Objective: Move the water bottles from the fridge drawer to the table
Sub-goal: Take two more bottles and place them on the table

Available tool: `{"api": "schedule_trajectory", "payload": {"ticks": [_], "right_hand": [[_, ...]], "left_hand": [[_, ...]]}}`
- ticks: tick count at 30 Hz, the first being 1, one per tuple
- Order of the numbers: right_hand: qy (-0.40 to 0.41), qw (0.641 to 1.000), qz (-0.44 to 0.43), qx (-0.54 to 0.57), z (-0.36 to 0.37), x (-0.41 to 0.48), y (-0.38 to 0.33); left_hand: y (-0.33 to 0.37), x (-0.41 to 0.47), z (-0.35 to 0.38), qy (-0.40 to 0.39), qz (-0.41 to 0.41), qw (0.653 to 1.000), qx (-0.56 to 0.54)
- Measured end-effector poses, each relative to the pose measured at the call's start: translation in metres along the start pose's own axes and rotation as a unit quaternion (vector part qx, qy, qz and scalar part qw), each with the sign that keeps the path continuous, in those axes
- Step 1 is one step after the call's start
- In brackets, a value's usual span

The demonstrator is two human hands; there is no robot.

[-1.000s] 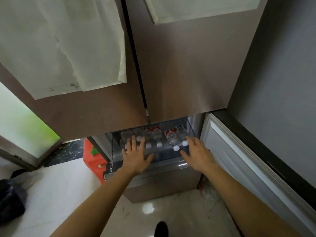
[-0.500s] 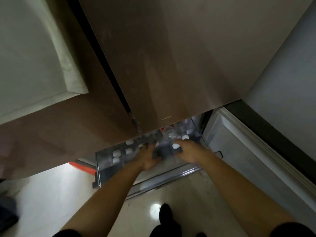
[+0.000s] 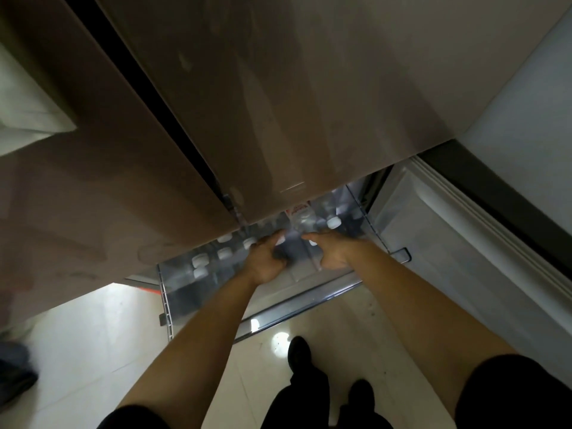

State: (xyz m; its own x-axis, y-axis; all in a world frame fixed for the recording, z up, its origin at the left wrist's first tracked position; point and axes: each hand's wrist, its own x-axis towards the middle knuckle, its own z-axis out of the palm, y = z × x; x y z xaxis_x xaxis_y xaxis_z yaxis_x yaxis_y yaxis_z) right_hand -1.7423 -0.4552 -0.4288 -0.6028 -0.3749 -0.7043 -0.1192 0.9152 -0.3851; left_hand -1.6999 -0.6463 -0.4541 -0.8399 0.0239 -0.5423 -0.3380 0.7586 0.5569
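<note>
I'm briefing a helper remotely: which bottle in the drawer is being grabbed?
Below the brown fridge doors, the clear drawer is pulled out. Both hands, left hand and right hand, close around one bottle mid-drawer; its white-capped neighbours stand untouched.

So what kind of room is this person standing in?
Probably a home kitchen: tall brown fridge doors loom overhead, a clear drawer of capped water bottles is pulled out below them, and the floor is glossy tile.

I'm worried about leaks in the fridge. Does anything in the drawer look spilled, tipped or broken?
Nothing stands out. The clear drawer is pulled out, and the water bottles show white caps in rows, with no puddle visible. Both hands, left and right, reach among them; the blur hides finer damage.
</note>
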Motion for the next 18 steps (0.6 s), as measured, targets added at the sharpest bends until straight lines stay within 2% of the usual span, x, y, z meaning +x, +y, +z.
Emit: {"api": "schedule_trajectory", "payload": {"ticks": [7, 11, 16, 18], "right_hand": [[-0.004, 1.000, -0.004, 0.023, -0.001, -0.005, -0.001], [-0.006, 1.000, -0.004, 0.028, 0.001, 0.004, 0.000], [-0.002, 0.998, -0.004, 0.060, -0.001, 0.004, 0.000], [0.033, 0.998, -0.004, 0.061, -0.002, -0.002, 0.000]], "left_hand": [[-0.009, -0.020, -0.003, -0.066, 0.028, 0.996, 0.051], [-0.005, -0.020, 0.000, -0.082, 0.000, 0.997, 0.015], [-0.006, -0.027, 0.001, -0.050, -0.007, 0.998, -0.044], [-0.004, -0.033, -0.004, -0.029, -0.012, 0.998, -0.052]]}}
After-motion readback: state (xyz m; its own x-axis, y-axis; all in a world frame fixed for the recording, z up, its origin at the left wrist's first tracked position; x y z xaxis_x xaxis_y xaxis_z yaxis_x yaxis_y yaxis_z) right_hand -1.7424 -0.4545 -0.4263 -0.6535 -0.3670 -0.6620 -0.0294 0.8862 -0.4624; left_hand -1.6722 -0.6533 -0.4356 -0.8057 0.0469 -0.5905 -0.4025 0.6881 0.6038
